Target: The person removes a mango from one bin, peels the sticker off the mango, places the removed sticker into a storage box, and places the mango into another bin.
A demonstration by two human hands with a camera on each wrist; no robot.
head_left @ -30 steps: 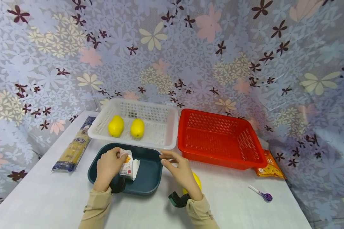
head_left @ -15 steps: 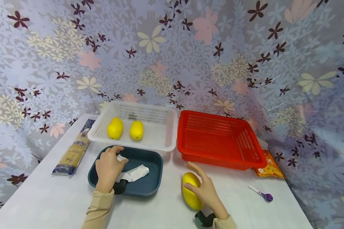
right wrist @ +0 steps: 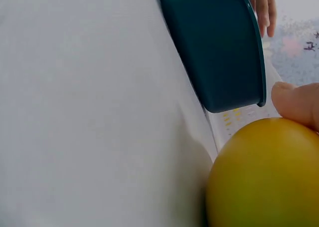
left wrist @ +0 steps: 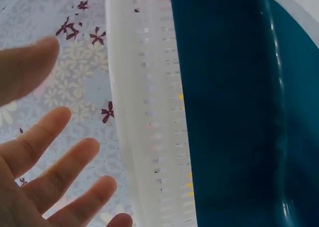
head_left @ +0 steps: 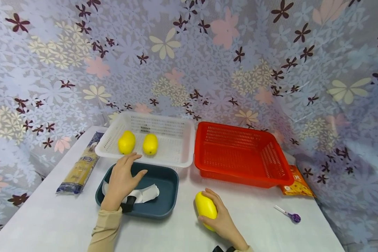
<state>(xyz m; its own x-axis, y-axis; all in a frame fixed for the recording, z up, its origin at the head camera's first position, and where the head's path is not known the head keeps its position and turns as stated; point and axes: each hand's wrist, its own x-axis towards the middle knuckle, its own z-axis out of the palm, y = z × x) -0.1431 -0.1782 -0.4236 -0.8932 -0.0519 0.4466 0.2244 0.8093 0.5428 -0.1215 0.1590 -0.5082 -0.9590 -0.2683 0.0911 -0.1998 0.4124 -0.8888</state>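
Note:
My right hand (head_left: pixel 221 220) holds a yellow mango (head_left: pixel 205 206) on the white table, with thumb and fingers around its sides. In the right wrist view, the smooth mango (right wrist: pixel 271 174) fills the lower right corner, with the thumb on it. My left hand (head_left: pixel 121 180) is over the dark teal tray (head_left: pixel 167 206), fingers spread and nothing between them. A crumpled white packet (head_left: pixel 146 193) lies in that tray, partly hidden by the left hand and wrist. The left wrist view shows the spread fingers (left wrist: pixel 62 174) beside the white basket's side.
Behind the tray, a white basket (head_left: pixel 173 162) bears two yellow mangoes (head_left: pixel 126 142). A red basket (head_left: pixel 239 179) stands to its right. Pasta in a long bag (head_left: pixel 80 168) lies at the left. An orange snack bag (head_left: pixel 296 182) and a purple lollipop (head_left: pixel 294 217) are at the right.
My left hand has let go of the white packet, which now lies in the teal tray, and its fingers have spread. My right hand has moved from beside the tray to grip the mango.

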